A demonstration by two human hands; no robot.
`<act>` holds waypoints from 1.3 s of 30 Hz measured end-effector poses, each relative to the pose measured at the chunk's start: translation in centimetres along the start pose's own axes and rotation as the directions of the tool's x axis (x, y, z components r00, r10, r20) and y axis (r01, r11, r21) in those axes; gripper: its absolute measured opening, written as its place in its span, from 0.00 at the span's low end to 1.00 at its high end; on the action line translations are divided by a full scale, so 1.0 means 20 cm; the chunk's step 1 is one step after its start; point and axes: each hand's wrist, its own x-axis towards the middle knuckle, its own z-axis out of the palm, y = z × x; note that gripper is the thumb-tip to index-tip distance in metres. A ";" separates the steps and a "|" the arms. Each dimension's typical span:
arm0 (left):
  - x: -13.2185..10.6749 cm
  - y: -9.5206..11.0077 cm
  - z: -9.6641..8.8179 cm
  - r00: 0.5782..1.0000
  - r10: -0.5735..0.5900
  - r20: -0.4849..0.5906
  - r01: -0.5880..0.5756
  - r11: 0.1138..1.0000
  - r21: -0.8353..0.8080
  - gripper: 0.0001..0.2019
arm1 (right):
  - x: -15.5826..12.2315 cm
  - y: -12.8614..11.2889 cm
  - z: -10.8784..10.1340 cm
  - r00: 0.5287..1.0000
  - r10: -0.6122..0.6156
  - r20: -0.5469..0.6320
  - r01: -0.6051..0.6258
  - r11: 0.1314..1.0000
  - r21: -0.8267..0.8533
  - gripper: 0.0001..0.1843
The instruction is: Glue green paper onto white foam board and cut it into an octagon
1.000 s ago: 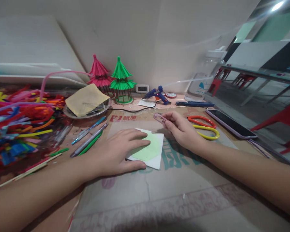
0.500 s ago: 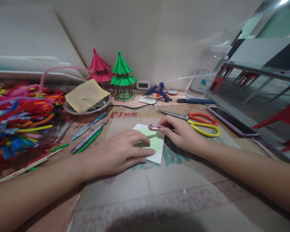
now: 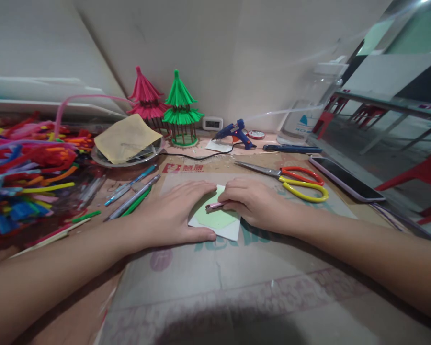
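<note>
Left hand flat, fingers spread, pinning white card with pale green patch to table; right hand pinching thin pink pen, tip resting on card. Card: probably light, thin, bendable, prone to sliding; best held by pressing near edges. Scissors just beyond right hand.

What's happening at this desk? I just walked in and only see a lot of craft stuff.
A person is working at a craft table. Their left hand presses flat on a white card with a light green shape, pinning it to the cardboard mat. Their right hand holds a small pink tool with its tip on the green shape. Scissors, a blue glue gun, a phone, pens, a pile of colored pipe cleaners and two small pagoda models lie around untouched.
</note>
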 end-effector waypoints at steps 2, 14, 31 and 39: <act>0.00 0.00 0.00 1.000 -0.004 0.013 0.004 1.000 0.003 0.46 | -0.01 -0.02 -0.02 1.000 0.007 0.029 -0.008 1.000 0.019 0.09; -0.01 -0.01 0.00 1.000 0.015 0.014 -0.015 1.000 0.027 0.44 | -0.05 -0.06 -0.07 0.993 0.022 0.118 -0.031 0.997 0.076 0.08; -0.01 0.00 0.00 1.000 -0.006 0.018 0.006 1.000 -0.004 0.45 | -0.01 0.04 -0.05 0.998 0.020 0.057 -0.027 0.992 0.127 0.09; -0.02 -0.01 0.00 1.000 0.003 0.018 -0.003 1.000 0.004 0.44 | -0.05 -0.02 -0.09 0.990 0.028 0.137 -0.057 0.976 0.211 0.10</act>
